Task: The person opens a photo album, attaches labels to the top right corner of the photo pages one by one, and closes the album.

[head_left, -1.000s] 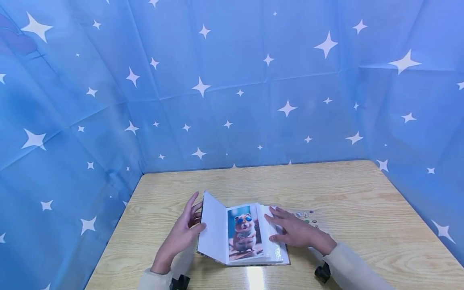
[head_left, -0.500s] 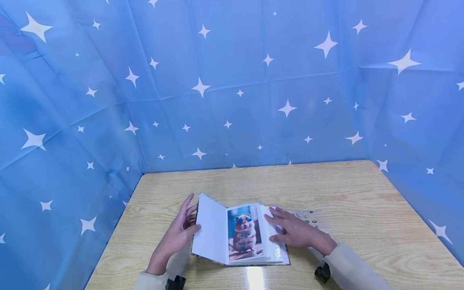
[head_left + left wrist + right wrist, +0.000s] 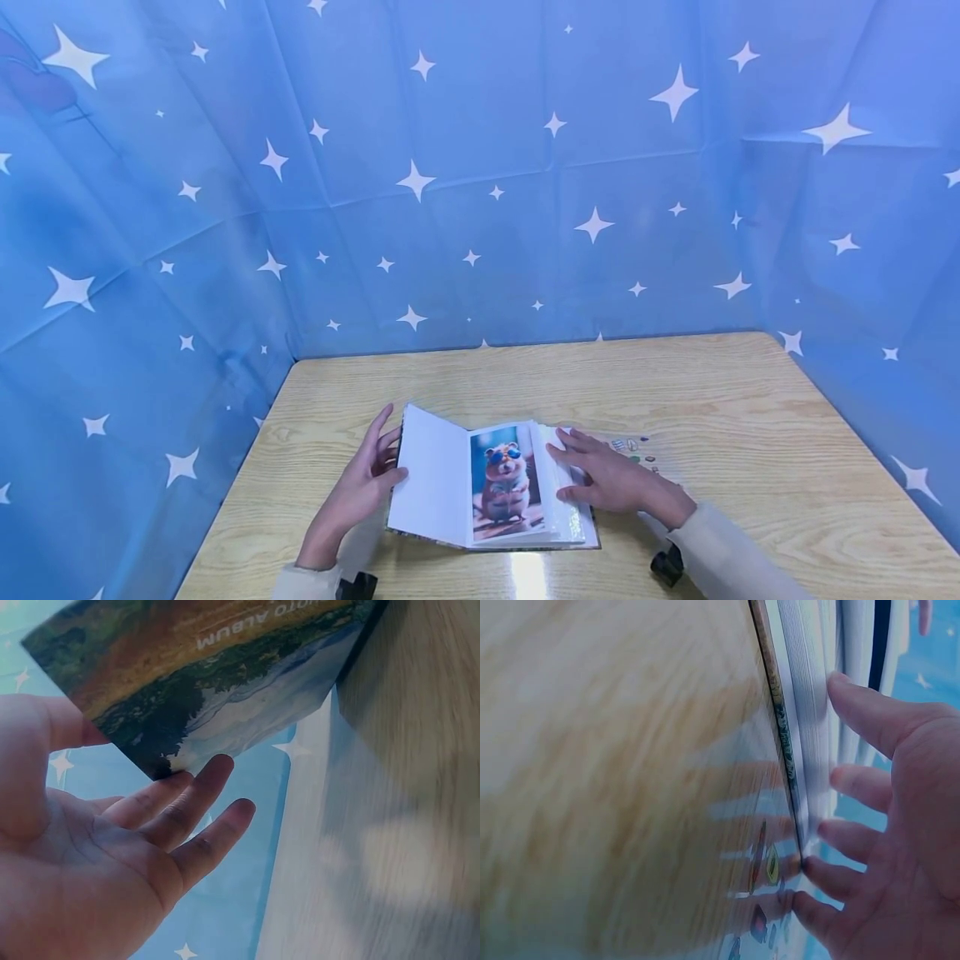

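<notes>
A photo album [image 3: 506, 487] lies open on the table, its first page showing a picture of a hamster [image 3: 506, 483] in sunglasses. My left hand [image 3: 360, 483] holds the raised front cover [image 3: 431, 475] by its outer edge, thumb on the white inside and fingers behind. In the left wrist view, the painted outside of the cover [image 3: 225, 682] bears the words "PHOTO ALBUM", and the lower fingers spread past its corner. My right hand [image 3: 611, 475] rests spread on the right part of the pages. The right wrist view shows its fingertips along the page edges [image 3: 806, 697].
Just beyond my right hand lies a clear sheet with small coloured drawings [image 3: 633, 446], partly hidden by the hand and wrist. The wooden table [image 3: 750, 417] stands against a blue curtain [image 3: 480, 208] with white stars.
My left hand has moved left and slightly down, lowering the front cover outward so the album opens wider. The right hand has stayed still on the pages.
</notes>
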`<state>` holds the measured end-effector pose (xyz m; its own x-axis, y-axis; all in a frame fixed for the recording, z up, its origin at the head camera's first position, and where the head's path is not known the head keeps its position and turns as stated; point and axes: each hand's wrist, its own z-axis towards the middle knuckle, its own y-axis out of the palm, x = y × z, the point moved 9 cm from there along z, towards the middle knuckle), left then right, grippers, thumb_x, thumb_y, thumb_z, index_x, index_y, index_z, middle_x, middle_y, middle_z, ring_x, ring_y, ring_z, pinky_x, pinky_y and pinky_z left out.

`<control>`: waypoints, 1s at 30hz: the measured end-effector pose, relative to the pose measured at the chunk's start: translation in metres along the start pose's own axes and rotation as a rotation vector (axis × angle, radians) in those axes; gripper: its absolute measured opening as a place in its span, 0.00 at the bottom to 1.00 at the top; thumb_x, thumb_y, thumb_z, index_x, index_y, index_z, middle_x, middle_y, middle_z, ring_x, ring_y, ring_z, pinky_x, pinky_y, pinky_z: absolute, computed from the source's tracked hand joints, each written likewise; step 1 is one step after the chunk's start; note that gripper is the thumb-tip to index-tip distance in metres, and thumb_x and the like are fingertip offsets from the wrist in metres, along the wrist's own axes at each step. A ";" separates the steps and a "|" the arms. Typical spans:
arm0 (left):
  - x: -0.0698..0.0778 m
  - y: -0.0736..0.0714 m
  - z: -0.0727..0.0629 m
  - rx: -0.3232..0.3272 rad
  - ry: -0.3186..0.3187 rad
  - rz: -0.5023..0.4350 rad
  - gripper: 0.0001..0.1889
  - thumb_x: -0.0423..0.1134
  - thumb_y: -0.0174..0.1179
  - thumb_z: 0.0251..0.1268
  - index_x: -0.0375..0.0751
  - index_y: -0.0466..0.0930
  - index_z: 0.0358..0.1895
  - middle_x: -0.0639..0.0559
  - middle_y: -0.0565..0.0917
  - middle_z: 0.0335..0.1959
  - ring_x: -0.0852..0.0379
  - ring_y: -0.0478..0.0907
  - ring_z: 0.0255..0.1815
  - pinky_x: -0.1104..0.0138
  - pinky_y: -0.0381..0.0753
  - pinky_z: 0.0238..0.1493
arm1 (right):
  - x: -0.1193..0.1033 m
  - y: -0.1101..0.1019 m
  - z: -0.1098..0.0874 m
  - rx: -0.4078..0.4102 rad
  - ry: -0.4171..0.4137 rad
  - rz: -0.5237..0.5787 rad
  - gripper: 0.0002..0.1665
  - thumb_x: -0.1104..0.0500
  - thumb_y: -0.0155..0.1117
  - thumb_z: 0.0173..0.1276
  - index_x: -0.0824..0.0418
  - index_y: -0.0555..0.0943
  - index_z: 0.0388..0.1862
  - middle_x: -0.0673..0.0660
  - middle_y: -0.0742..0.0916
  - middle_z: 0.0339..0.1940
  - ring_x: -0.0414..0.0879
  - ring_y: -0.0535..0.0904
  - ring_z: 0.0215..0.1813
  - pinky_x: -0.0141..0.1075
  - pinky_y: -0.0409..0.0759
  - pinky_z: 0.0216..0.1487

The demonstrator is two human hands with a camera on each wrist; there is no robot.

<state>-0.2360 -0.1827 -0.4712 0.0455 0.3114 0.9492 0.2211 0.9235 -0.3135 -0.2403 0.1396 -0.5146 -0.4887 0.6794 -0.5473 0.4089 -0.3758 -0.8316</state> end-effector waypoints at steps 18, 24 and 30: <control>-0.013 -0.007 -0.001 0.009 -0.037 -0.006 0.47 0.25 0.56 0.66 0.62 0.41 0.80 0.41 0.63 0.76 0.38 0.65 0.72 0.43 0.64 0.71 | 0.000 0.000 0.000 -0.001 0.005 -0.008 0.45 0.35 0.57 0.70 0.60 0.63 0.77 0.67 0.58 0.79 0.68 0.50 0.79 0.65 0.56 0.72; -0.021 -0.010 -0.002 0.008 -0.056 -0.006 0.47 0.25 0.56 0.65 0.58 0.40 0.81 0.42 0.63 0.76 0.40 0.66 0.71 0.45 0.64 0.71 | -0.001 0.000 0.000 0.002 0.003 -0.010 0.45 0.35 0.58 0.70 0.60 0.63 0.76 0.67 0.59 0.79 0.68 0.50 0.78 0.65 0.56 0.72; -0.028 -0.012 -0.001 0.006 -0.065 -0.007 0.46 0.25 0.56 0.66 0.54 0.39 0.81 0.40 0.64 0.75 0.39 0.67 0.71 0.45 0.66 0.70 | -0.002 0.000 -0.001 0.005 -0.014 -0.024 0.44 0.36 0.57 0.71 0.61 0.63 0.76 0.68 0.59 0.79 0.69 0.51 0.78 0.65 0.56 0.72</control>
<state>-0.2385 -0.2025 -0.4939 -0.0195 0.3184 0.9477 0.2151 0.9271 -0.3071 -0.2387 0.1386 -0.5137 -0.5089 0.6797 -0.5283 0.3927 -0.3627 -0.8451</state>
